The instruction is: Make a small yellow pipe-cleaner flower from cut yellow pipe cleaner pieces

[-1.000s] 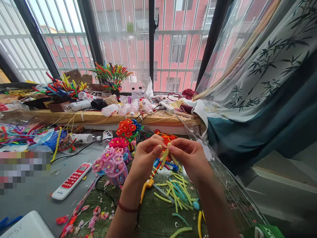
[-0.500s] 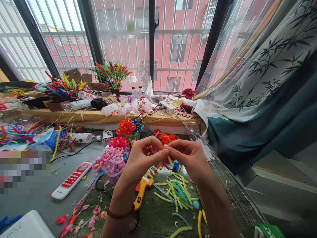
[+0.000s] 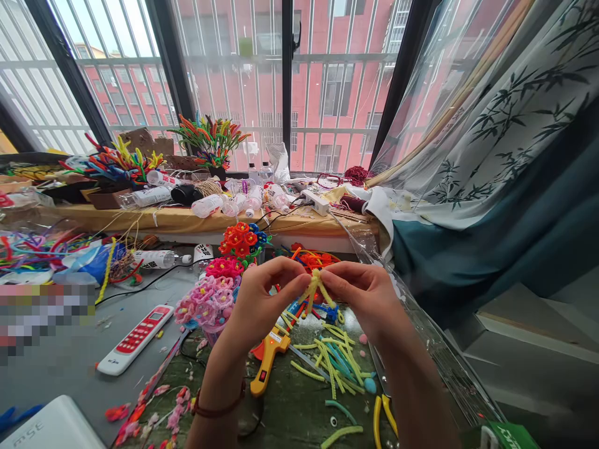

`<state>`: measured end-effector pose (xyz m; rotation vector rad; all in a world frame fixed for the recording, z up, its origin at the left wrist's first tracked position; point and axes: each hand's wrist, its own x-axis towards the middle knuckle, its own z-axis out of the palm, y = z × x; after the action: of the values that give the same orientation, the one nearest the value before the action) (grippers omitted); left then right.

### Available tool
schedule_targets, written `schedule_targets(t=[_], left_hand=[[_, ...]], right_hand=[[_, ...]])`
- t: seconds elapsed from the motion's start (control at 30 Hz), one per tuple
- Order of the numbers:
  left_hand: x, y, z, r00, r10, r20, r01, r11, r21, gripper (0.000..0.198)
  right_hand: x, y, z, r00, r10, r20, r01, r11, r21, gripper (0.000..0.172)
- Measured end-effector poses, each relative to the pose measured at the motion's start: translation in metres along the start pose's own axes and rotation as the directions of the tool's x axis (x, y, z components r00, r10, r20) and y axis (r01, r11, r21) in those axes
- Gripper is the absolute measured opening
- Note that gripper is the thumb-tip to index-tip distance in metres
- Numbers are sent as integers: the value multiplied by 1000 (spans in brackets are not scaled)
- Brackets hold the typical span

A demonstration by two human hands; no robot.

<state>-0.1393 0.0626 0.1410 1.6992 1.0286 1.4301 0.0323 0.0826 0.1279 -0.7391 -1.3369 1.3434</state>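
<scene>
Between my two hands, above the dark green work surface, is a bundle of yellow pipe cleaners (image 3: pixel 311 295), joined at the top with several legs hanging down. My left hand (image 3: pixel 266 290) pinches it from the left with thumb and forefinger. From the right, my right hand (image 3: pixel 362 293) pinches the same joined top. Beneath them lies a loose pile of cut yellow-green and teal pipe cleaners (image 3: pixel 334 362). A yellow glue gun (image 3: pixel 269 362) rests beside my left forearm. Yellow-handled pliers (image 3: pixel 377 421) lie partly hidden by my right forearm.
Pink pipe-cleaner flowers (image 3: pixel 210 302) and red ones (image 3: pixel 241 240) stand left of my hands. A white and red remote (image 3: pixel 135 340) lies on the grey table. Plastic bottles (image 3: pixel 208 206) and a power strip (image 3: pixel 316 202) crowd the window ledge. Curtains (image 3: pixel 468 231) hang at right.
My hands have drawn slightly apart, and the yellow bundle now shows its spread legs between them. My left forearm has shifted a little left, uncovering the glue gun's handle.
</scene>
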Motion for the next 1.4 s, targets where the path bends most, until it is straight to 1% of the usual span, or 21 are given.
schedule_targets(t=[0.13, 0.27, 0.4, 0.53, 0.63, 0.73, 0.83, 0.97, 1.07, 1.13, 1.2, 1.3, 1.4], left_hand=[[-1, 3, 0, 996, 65, 60, -70, 994, 80, 15], [-1, 4, 0, 990, 94, 101, -103, 991, 90, 14], [-2, 3, -1, 991, 106, 85, -116, 986, 120, 12], [-2, 2, -3, 993, 102, 65, -111, 979, 171, 12], [-1, 2, -2, 991, 104, 80, -117, 978, 175, 12], [-1, 1, -1, 989, 115, 91, -130, 975, 180, 11], [-1, 1, -1, 990, 102, 96, -120, 972, 203, 12], [0, 0, -2, 992, 84, 97, -100, 980, 174, 12], [1, -2, -2, 996, 64, 65, -70, 993, 90, 9], [2, -2, -2, 999, 35, 34, -35, 999, -2, 9], [1, -3, -3, 1000, -1, 22, 2, 998, -60, 11], [0, -3, -5, 997, -51, 52, 53, 998, -37, 14], [0, -1, -3, 996, -66, 64, 66, 998, -5, 15]], right_hand=[[-1, -3, 2, 1000, 7, -21, -7, 1000, -12, 22], [-2, -4, 2, 999, 14, -30, -14, 1000, -19, 20], [-2, -3, -1, 1000, 24, 20, -25, 999, 37, 20], [0, 0, -3, 993, 74, 90, -75, 997, 11, 22], [1, 2, -3, 989, 116, 88, -118, 993, 18, 19], [2, 2, -2, 990, 130, 62, -133, 990, 52, 21], [2, 1, -1, 991, 122, 60, -124, 992, 36, 22], [3, 1, 0, 994, 90, 55, -91, 996, 19, 21], [2, 2, 2, 998, 56, 15, -57, 998, 10, 19], [2, 2, 3, 999, 31, -23, -31, 999, 9, 19], [1, 1, 4, 998, 12, -56, -11, 1000, 22, 18], [1, 0, 5, 996, -11, -94, 16, 998, 56, 16], [2, 0, 6, 994, -26, -105, 34, 997, 74, 14]])
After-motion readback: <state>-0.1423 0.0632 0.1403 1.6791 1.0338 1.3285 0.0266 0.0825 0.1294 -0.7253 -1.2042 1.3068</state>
